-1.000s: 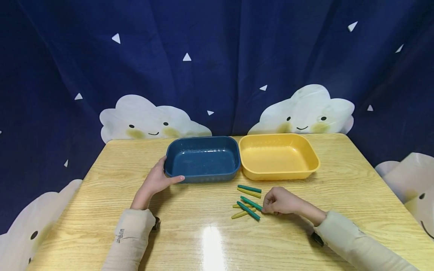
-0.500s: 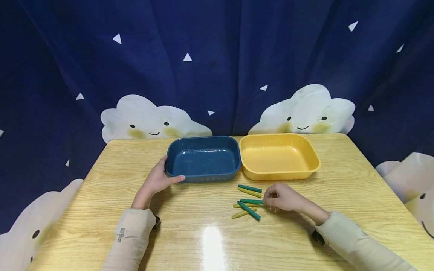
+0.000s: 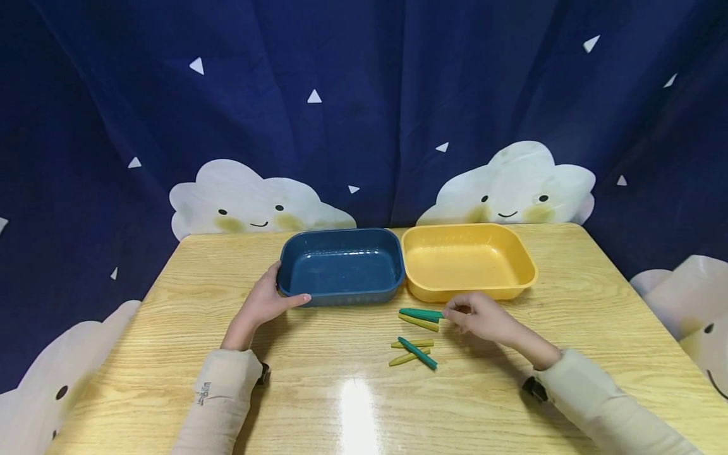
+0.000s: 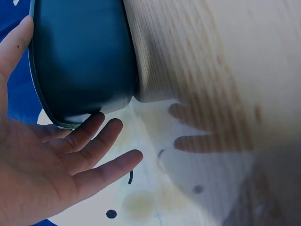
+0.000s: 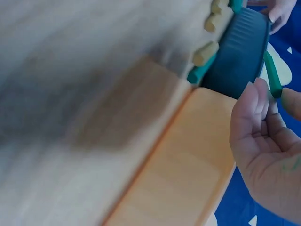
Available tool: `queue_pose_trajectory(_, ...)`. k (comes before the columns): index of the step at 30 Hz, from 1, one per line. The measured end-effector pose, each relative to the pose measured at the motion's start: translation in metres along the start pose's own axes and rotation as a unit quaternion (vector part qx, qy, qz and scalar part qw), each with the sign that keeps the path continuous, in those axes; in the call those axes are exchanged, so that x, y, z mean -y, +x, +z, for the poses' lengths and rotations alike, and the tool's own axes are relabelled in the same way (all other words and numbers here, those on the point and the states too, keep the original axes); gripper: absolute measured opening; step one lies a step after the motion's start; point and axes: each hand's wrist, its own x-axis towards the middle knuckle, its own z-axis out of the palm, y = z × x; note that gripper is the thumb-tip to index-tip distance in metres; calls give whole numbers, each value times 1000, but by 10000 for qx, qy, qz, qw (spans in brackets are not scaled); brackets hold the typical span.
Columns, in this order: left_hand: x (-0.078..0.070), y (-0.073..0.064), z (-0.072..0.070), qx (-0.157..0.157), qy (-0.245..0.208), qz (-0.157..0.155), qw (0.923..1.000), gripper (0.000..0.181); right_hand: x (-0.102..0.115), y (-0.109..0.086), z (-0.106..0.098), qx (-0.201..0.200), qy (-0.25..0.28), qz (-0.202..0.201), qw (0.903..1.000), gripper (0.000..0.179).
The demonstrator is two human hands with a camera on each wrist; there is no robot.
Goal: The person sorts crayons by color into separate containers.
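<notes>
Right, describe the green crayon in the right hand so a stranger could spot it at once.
On the table, find the yellow tray beside the blue tray. At the yellow tray's near side is the right hand, with a green crayon pinched at its fingertips. It is the only crayon held; the other crayons lie loose.

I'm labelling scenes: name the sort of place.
Probably a staged play or craft corner: a navy curtain with smiling clouds, a wood-grain table, and crayon-like sticks on it.
</notes>
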Motion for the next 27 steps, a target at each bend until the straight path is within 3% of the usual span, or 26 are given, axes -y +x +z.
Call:
queue_pose_trajectory(12, -2, -1, -1, -4, 3, -6, 10000, 103, 13, 12, -16, -629, -255, 73, 9977, 13)
queue_pose_trajectory(27, -4, -2, -1, 12, -29, -102, 9999, 102, 30, 26, -29, -1000, 17, 102, 9949, 18)
